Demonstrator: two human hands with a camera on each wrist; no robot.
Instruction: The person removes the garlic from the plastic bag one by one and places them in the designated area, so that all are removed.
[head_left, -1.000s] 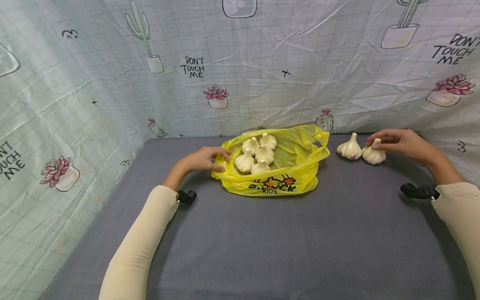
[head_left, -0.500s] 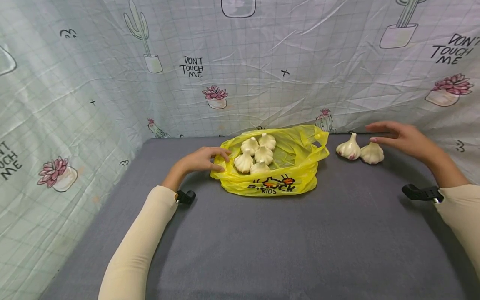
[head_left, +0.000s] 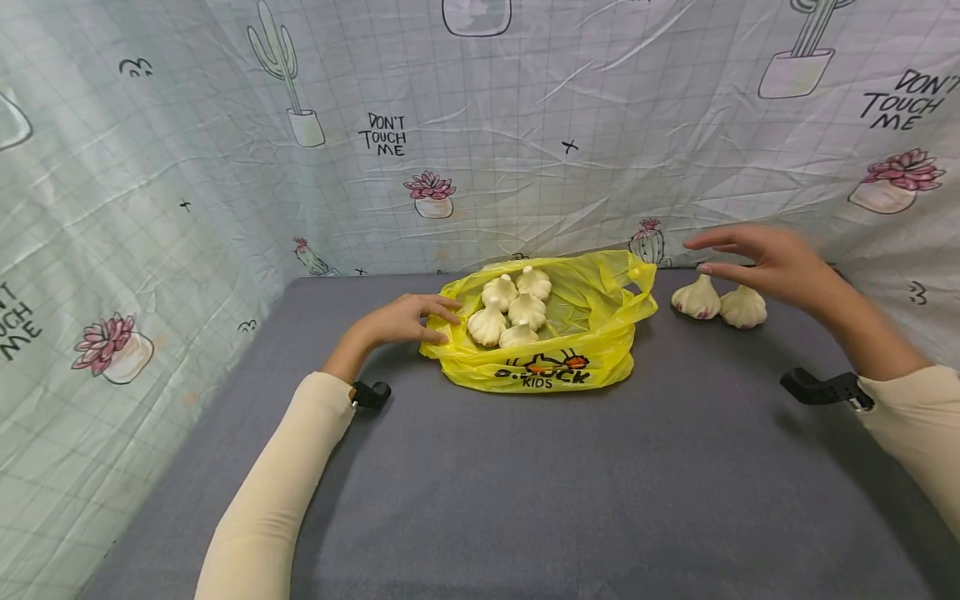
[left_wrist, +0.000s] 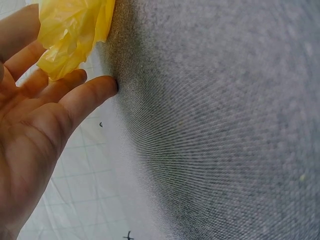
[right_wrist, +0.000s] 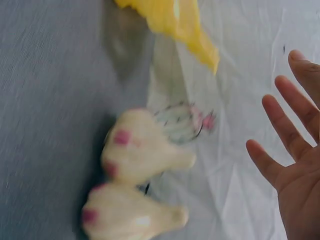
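Note:
A yellow plastic bag (head_left: pixel 480 371) lies on the grey table with its mouth spread, and several garlic bulbs (head_left: pixel 527 310) sit in it. My left hand (head_left: pixel 390 322) holds the bag's left edge between thumb and fingers; in the left wrist view, yellow film (left_wrist: pixel 75 35) covers some fingertips. Two more garlic bulbs stand side by side right of the bag, a left one (head_left: pixel 696 298) and a right one (head_left: pixel 744 308). Above them hovers my right hand (head_left: pixel 780 262), holding nothing. The right wrist view shows its fingers (right_wrist: pixel 285 125) spread, apart from both bulbs.
A pale printed cloth (head_left: pixel 525 192) hangs right behind the table's back edge and along the left side. The grey tabletop (head_left: pixel 525 483) stretches forward from the bag. Each wrist wears a black camera mount (head_left: pixel 821 387).
My right hand has let go of the right garlic bulb, lifted and moved left over the left one. The left hand, bag and bulbs have stayed in place.

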